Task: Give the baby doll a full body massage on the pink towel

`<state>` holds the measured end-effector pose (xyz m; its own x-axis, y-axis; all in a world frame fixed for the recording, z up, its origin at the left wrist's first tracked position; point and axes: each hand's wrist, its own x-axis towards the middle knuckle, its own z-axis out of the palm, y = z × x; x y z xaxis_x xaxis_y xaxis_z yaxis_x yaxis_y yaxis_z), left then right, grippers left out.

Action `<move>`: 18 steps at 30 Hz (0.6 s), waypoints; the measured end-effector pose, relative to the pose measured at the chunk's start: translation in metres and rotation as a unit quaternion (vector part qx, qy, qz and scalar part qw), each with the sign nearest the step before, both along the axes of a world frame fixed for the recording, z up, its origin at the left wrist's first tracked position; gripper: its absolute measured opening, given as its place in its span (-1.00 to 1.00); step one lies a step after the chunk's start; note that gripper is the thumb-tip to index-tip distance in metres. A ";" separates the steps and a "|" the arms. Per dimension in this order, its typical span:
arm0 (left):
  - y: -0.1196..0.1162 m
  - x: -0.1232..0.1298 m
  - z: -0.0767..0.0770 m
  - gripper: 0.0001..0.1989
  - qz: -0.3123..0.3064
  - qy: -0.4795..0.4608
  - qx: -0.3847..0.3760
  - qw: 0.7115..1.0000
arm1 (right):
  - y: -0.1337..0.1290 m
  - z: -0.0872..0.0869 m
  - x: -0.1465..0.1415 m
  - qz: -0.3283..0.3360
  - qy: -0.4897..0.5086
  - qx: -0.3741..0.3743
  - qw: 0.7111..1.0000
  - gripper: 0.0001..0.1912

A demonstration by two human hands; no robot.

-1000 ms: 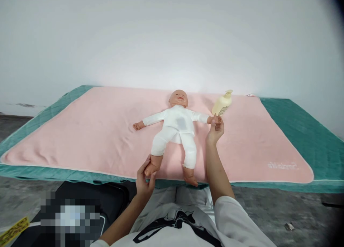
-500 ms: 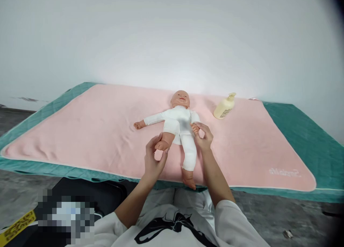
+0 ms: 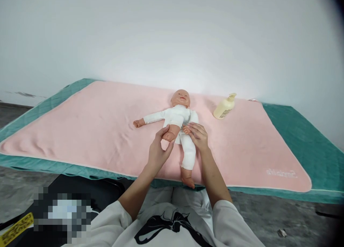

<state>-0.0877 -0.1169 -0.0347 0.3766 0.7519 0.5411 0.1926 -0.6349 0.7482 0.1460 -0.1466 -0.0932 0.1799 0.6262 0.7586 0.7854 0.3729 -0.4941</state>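
A baby doll (image 3: 177, 114) with a white cloth body lies face up on a pink mat (image 3: 107, 132), its head toward the wall. My left hand (image 3: 160, 145) grips the doll's raised leg near the foot (image 3: 168, 136), thumb and fingers on either side of it. That leg is bent up over the belly. In my right hand (image 3: 198, 135) is the doll's small hand (image 3: 185, 130), drawn in over the body near the raised foot. The doll's other leg (image 3: 188, 154) lies straight toward me, and its other arm (image 3: 154, 117) stretches out to the left.
A pale yellow pump bottle (image 3: 224, 106) stands on the mat to the right of the doll. Under the mat is a green quilted cover (image 3: 303, 132). A white wall (image 3: 172, 35) rises behind. Below left is a black object (image 3: 102, 193) with a yellow tag (image 3: 17, 228).
My left hand has pushed the doll's foot up and to the right, over its body. My right hand has brought the doll's hand inward to the left, closer to that foot.
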 end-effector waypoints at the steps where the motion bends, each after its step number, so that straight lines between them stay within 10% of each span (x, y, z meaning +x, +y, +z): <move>1: 0.000 0.000 0.000 -0.49 0.000 0.000 0.001 1.000 | 0.000 0.000 0.000 -0.003 0.003 0.000 1.000 -0.82; 10: -0.003 -0.018 -0.003 -0.47 -0.023 -0.024 0.030 0.999 | 0.001 -0.001 0.000 -0.055 0.128 0.088 0.986 -0.75; 18: -0.012 -0.049 -0.031 -0.47 -0.035 -0.120 -0.030 0.992 | 0.001 0.008 0.006 -0.174 0.344 0.197 0.901 -0.57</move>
